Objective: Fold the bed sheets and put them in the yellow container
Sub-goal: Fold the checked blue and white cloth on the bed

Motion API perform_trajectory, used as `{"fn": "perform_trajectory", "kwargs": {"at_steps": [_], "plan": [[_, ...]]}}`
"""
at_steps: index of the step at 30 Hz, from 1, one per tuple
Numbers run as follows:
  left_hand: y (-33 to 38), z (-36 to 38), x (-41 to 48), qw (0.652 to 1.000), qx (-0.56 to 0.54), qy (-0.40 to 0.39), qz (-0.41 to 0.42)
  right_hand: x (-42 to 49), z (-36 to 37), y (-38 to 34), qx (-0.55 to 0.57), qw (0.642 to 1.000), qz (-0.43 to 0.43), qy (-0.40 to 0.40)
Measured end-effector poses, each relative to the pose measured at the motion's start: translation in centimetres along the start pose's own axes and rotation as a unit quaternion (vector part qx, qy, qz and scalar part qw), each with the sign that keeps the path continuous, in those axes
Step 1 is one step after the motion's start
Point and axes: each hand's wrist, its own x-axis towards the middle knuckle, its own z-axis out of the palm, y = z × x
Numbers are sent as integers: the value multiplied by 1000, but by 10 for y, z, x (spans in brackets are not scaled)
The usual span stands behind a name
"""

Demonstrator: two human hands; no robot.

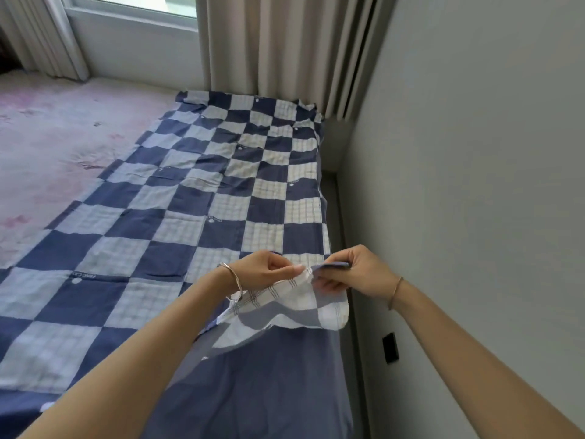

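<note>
- The blue-and-white checked bed sheet (202, 191) lay spread flat on the bed, running from the upper centre of the frame down to the lower left.
- Its near corner was lifted off the bed in the lower centre, with plain blue cloth showing below it.
- The left hand (269, 270) pinched that corner's edge between thumb and fingertips.
- The right hand (357, 270), just beside it, had its fingers curled round the same edge.
- A metal bangle (233, 282) circled the left wrist and a thin bracelet (395, 293) the right.
- Pink patterned bedding (47, 137) filled the left of the frame.
- Beige curtains (285, 49) hung at the top centre, beside a grey wall (474, 153) on the right.
</note>
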Motion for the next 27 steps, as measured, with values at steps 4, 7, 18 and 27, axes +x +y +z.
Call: {"fn": "perform_trajectory", "kwargs": {"at_steps": [4,7,18,27], "plan": [[2,-26,32,999,1,-47,-16,44,-34,-17,-19,997,68,-40],[-1,-34,64,996,-52,-68,-38,82,-65,-16,-24,993,98,-57],[28,-93,248,959,-113,244,-89,264,-221,12,-36,993,93,-69],[47,-151,312,943,-3,330,-48,338,-268,10,148,985,83,-8]]}}
